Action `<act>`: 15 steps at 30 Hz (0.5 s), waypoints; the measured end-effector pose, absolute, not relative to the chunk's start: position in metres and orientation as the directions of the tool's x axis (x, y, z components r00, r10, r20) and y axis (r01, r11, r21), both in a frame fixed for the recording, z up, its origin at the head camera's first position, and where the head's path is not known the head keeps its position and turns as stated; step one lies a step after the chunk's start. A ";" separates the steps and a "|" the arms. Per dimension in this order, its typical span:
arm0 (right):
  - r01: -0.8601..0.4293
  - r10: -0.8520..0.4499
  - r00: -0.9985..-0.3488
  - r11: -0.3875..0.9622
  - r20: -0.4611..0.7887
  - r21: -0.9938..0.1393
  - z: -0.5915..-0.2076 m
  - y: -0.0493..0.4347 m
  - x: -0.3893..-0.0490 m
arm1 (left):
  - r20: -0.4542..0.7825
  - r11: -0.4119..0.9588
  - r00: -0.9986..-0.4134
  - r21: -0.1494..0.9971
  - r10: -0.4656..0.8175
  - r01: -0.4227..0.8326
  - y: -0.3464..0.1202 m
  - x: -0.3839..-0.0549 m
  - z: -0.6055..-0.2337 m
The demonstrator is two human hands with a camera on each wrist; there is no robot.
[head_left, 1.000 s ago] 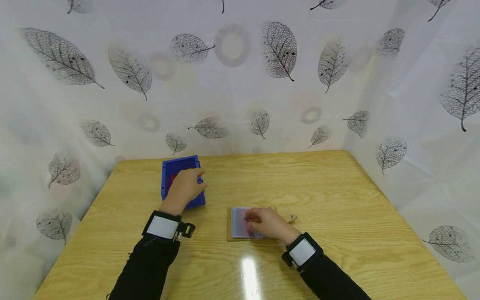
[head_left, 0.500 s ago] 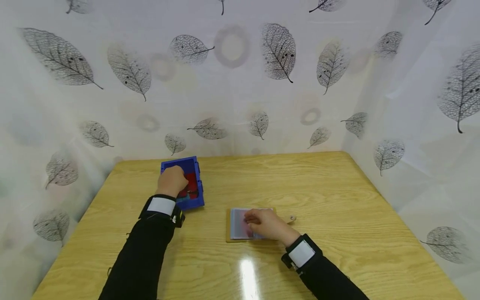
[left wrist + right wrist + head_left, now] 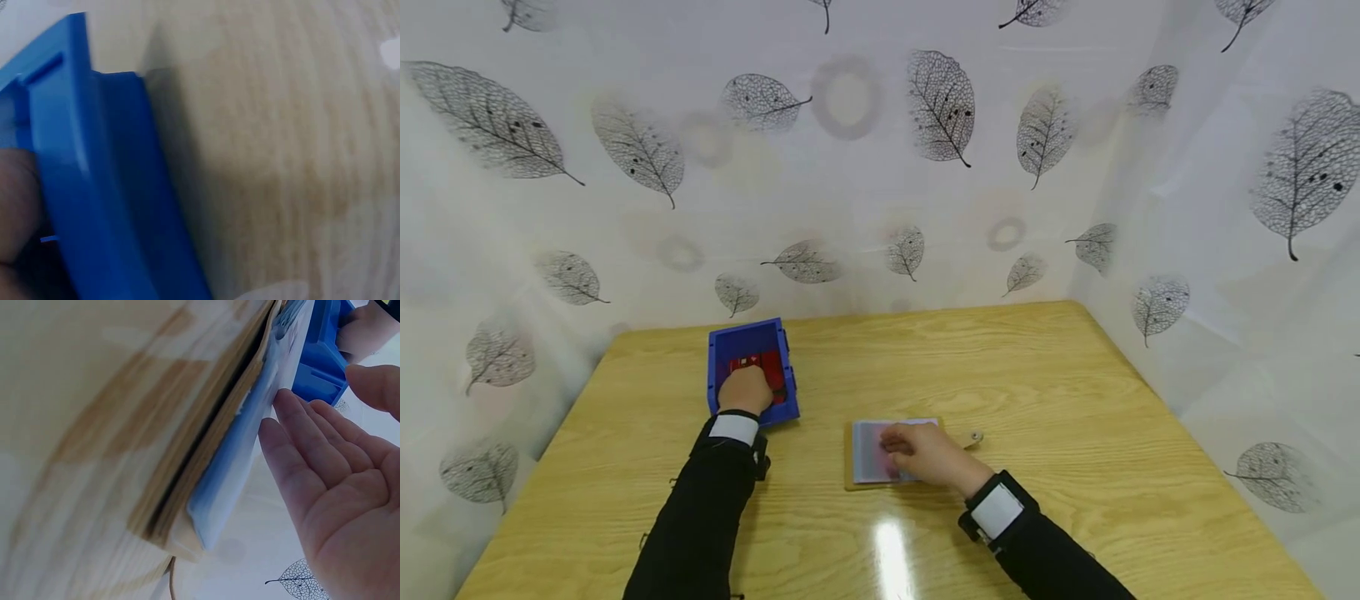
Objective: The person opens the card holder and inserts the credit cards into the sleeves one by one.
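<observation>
My left hand (image 3: 745, 389) reaches down into a blue plastic bin (image 3: 787, 358) at the table's back left. Red flat items (image 3: 772, 367) lie in the bin beside that hand. Its fingertips are hidden in the head view, and in the left wrist view only a blurred bit of hand (image 3: 15, 206) shows behind the bin wall. A card holder with clear plastic sleeves (image 3: 867, 458) and a tan cover lies spread at the middle of the table. My right hand (image 3: 928, 450) rests on its sleeves; in the right wrist view the fingers (image 3: 290, 450) are nearly straight, fingertips at the sleeves.
A tan strap with a metal snap (image 3: 974, 437) sticks out to the right of the card holder. The wooden table (image 3: 1075, 433) ends at a white curtain (image 3: 865, 192) with leaf prints behind and at both sides.
My left hand has moved from above the bin's right side down into the bin, then slightly toward its near end. The right hand has stayed on the card holder. The head view has shifted slightly.
</observation>
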State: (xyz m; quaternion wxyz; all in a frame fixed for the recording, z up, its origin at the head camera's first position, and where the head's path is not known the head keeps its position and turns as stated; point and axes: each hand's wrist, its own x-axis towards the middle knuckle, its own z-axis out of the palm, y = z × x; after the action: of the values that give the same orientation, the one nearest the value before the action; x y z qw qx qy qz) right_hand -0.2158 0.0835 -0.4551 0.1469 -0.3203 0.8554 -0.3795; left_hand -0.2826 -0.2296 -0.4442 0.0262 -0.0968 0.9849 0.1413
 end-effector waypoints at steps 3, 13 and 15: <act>-0.433 -0.660 -0.751 0.511 -0.016 -0.743 -0.454 0.082 -0.215 | -0.077 0.942 -0.979 0.266 -0.191 -0.205 -0.231 -0.283 -0.448; -0.444 -0.649 -0.760 0.528 -0.007 -0.724 -0.453 0.081 -0.212 | 0.004 0.955 -0.983 0.235 -0.185 -0.179 -0.228 -0.281 -0.450; -0.450 -0.646 -0.763 0.531 0.000 -0.718 -0.454 0.081 -0.212 | 0.028 0.957 -0.983 0.236 -0.180 -0.169 -0.227 -0.280 -0.451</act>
State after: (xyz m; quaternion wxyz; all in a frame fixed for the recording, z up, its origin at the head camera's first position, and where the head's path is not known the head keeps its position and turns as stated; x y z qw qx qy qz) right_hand -0.2118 0.0813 -0.4537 0.1343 -0.3168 0.8646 -0.3660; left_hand -0.2803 -0.2267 -0.4507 -0.0245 -0.0881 0.9889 0.1171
